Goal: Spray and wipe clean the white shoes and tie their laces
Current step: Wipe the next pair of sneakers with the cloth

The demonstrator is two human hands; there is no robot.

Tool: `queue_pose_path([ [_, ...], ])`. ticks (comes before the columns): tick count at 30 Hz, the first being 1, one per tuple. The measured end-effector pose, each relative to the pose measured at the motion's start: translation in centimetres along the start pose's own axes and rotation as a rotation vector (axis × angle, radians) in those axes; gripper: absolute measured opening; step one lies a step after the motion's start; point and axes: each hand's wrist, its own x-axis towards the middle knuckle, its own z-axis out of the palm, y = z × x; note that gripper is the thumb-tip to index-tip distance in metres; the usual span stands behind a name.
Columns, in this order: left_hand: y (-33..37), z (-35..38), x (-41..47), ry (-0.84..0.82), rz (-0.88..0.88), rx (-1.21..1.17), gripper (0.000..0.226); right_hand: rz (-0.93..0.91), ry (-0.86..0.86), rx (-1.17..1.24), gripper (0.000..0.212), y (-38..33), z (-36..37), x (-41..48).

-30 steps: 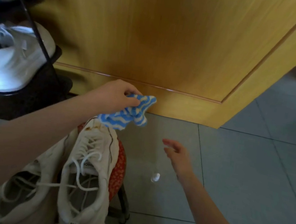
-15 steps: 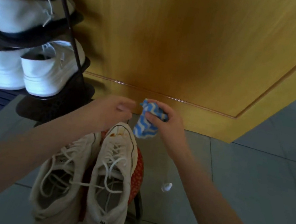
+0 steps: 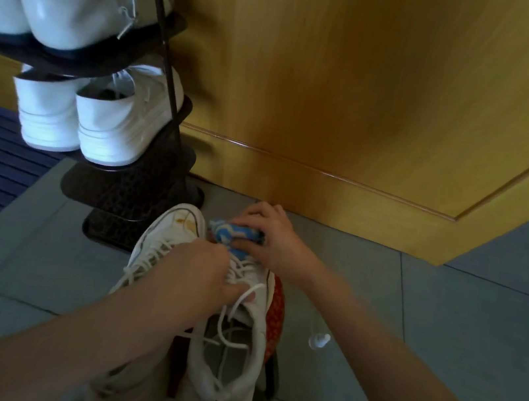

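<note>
Lower centre: your right hand (image 3: 272, 238) fingers clamp the cloth (image 3: 234, 231) at the white shoe (image 3: 221, 389) toe; your left hand (image 3: 204, 274) fingers grip its laced top.

Illegible dark mark on white shoe (image 3: 222, 391) heel.

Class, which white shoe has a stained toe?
The left shoe on the stool: brown marks on its toe; its neighbour's toe is under the cloth.

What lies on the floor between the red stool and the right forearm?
A small white bottle on the tiles, touching neither red stool nor right forearm; head view.
</note>
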Motion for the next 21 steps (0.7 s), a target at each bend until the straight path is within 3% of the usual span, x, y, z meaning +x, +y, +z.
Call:
queue_pose_path([
  [3,-0.2,0.2,0.4,-0.017,0.007,-0.063,0.046,0.020,0.016,0.014,0.032,-0.1,0.0,0.5],
  [9,-0.9,1.1,0.1,0.042,0.012,-0.130,0.048,0.182,0.240,-0.027,0.025,1.6,-0.1,1.0],
  [12,-1.1,1.6,0.0,0.065,0.017,-0.128,0.044,0.255,0.313,0.168,0.024,2.3,-1.8,0.2],
  [14,-1.2,1.8,0.1,0.075,0.028,-0.122,0.042,0.116,0.239,0.257,0.029,1.2,-2.0,-0.8],
  [17,-1.1,1.8,0.3,0.079,0.048,-0.100,0.044,-0.054,0.070,0.064,0.039,0.5,-0.1,-2.1],
  [21,-1.1,1.7,0.3,0.093,0.044,-0.126,0.045,-0.005,0.099,0.131,0.037,1.9,0.2,-3.3],
])
